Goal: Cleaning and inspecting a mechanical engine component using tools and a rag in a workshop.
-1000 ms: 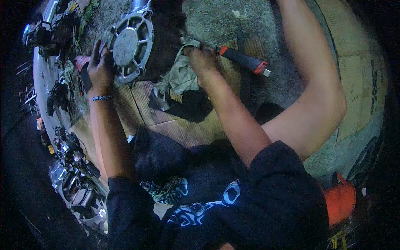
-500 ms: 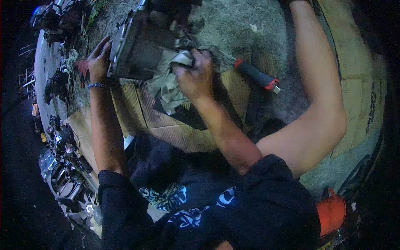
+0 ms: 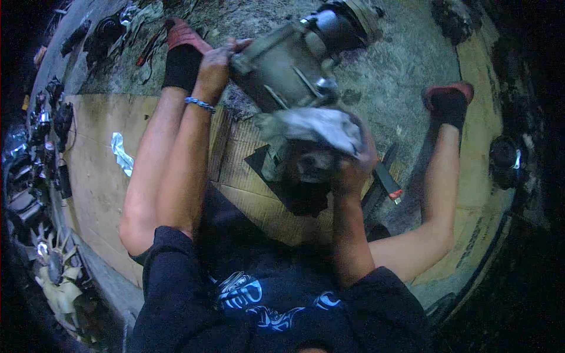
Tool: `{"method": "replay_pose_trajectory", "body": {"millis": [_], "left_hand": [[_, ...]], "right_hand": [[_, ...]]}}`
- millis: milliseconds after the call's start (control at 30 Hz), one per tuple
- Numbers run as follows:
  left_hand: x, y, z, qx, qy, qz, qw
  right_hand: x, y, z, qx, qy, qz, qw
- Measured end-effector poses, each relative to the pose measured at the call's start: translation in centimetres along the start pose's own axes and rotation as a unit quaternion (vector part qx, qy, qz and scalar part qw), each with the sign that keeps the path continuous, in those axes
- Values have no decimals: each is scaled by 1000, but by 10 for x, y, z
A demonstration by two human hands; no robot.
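A grey cast-metal housing (image 3: 273,65) is tilted above the floor, with a dark cylindrical part (image 3: 341,28) at its upper right end. My left hand (image 3: 216,62) is closed around its left corner, fingers partly hidden behind the metal. Near the housing's lower end, my right hand (image 3: 357,162) is closed on a crumpled, light grey rag (image 3: 323,126), pressed against a dark, rounded part of the assembly. Motion blurs this end, and the rag hides some of it. Right of my right hand lies a tool with a black handle and red end (image 3: 387,181).
Cardboard (image 3: 94,147) covers part of the rough concrete floor, with a black flat piece (image 3: 257,159) under the housing. A white scrap (image 3: 122,154) lies on the left. My legs are spread on both sides. Assorted metal parts (image 3: 56,265) line the left edge.
The housing has turned and shifted right, exposing its cylindrical end. My left hand has moved right with it, and my right hand has carried the rag right and lower. The whole view has shifted.
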State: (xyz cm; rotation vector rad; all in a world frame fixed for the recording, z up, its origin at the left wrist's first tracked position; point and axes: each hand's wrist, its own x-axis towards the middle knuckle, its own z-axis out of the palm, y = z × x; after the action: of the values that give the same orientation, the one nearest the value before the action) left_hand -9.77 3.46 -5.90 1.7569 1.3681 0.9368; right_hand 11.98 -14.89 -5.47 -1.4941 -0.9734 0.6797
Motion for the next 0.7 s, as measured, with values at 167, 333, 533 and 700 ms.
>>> {"method": "replay_pose_trajectory", "body": {"millis": [167,333,533,700], "left_hand": [[-3,17,34,-65,190,96,975],[-4,23,48,-71,225,142,961],[0,-3,33,-92,217,56,970],[11,-38,12,-76,224,3,972]], "right_hand": [[-9,40,-10,72,37,-23,996],[42,92,18,179,113,23,977],[27,57,44,193,70,-29,978],[29,19,77,-164,69,-195,965]]}}
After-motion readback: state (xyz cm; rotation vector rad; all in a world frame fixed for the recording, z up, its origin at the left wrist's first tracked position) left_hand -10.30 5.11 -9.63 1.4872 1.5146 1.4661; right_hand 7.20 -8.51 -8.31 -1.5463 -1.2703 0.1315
